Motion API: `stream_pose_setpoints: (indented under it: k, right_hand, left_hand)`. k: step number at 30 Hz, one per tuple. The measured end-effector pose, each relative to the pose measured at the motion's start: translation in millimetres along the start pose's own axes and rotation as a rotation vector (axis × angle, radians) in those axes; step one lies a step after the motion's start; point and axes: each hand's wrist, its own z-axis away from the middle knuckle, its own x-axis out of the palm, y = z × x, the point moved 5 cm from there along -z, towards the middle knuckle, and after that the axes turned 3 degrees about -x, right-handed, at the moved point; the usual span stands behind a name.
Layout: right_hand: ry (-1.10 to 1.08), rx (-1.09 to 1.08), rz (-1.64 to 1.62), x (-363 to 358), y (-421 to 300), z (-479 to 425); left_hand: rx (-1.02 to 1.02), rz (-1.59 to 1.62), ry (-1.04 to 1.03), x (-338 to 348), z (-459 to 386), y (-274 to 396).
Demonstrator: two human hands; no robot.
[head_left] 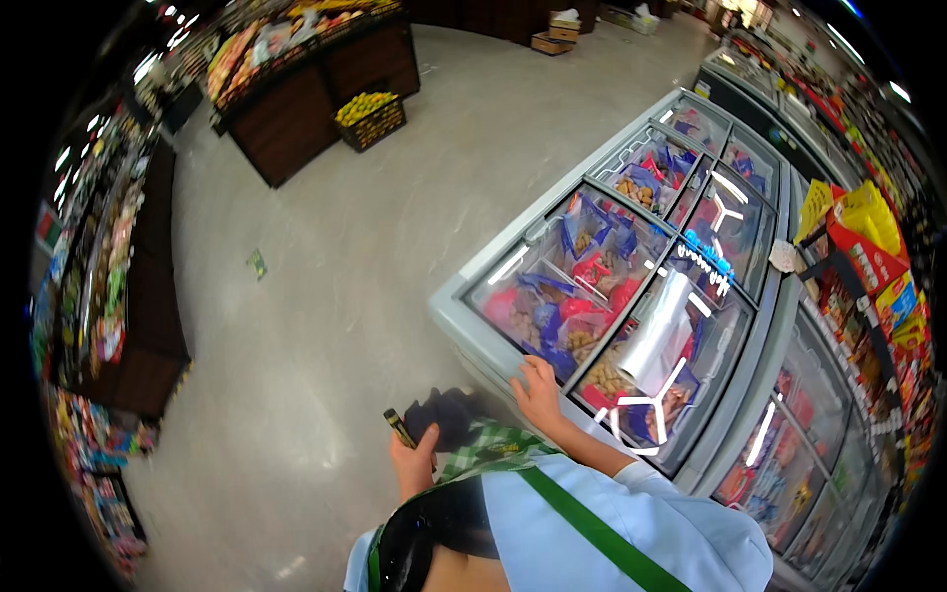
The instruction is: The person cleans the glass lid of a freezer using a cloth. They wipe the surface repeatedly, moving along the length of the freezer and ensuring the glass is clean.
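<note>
My left hand (414,460) is closed around a short dark cylinder with a gold band (399,427), perhaps a marker pen. A blurred dark thing (447,418) lies just beyond it; whether the hand touches that, I cannot tell. With fingers slightly apart, my right hand (538,396) is at the near edge of a glass-topped chest freezer (462,292). It holds nothing. Under the glass sit opened blue and red bags (551,325) of frozen food. On the lid rests a roll of clear plastic bags (655,333), beside handwriting in blue and white (706,259).
To the right, another freezer (777,444) adjoins, below a rack of red and yellow packets (869,229). A fruit stand (296,126) with a crate of green-yellow fruit (370,118) stands ahead left. Shelving (126,296) lines the left. A small green scrap (257,264) lies on the floor.
</note>
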Motion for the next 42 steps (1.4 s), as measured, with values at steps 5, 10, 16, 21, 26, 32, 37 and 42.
stream_pose_setpoints:
  k: [5,10,16,21,26,32,37,42]
  right_hand:
    - [0.130,0.132,-0.020,53,24,-85]
    - [0.175,0.246,0.048,103,53,-158]
    - [0.058,0.523,0.205,150,82,-207]
    - [0.200,0.824,0.316,176,84,-247]
    - [0.227,0.928,0.482,183,71,-277]
    - [0.307,0.876,0.633,187,74,-273]
    - [0.349,0.855,0.668,187,70,-278]
    - [0.354,0.841,0.724,187,71,-279]
  left_hand:
    - [0.014,-0.154,0.012,-13,-87,41]
    - [0.019,-0.251,-0.022,8,-161,90]
    - [-0.020,-0.173,-0.111,43,-243,122]
    - [-0.089,-0.311,-0.234,74,-326,139]
    - [-0.046,-0.464,-0.470,106,-418,167]
    - [-0.116,-0.547,-0.554,146,-512,208]
    - [-0.130,-0.590,-0.736,209,-534,213]
    - [-0.153,-0.643,-0.906,255,-560,195]
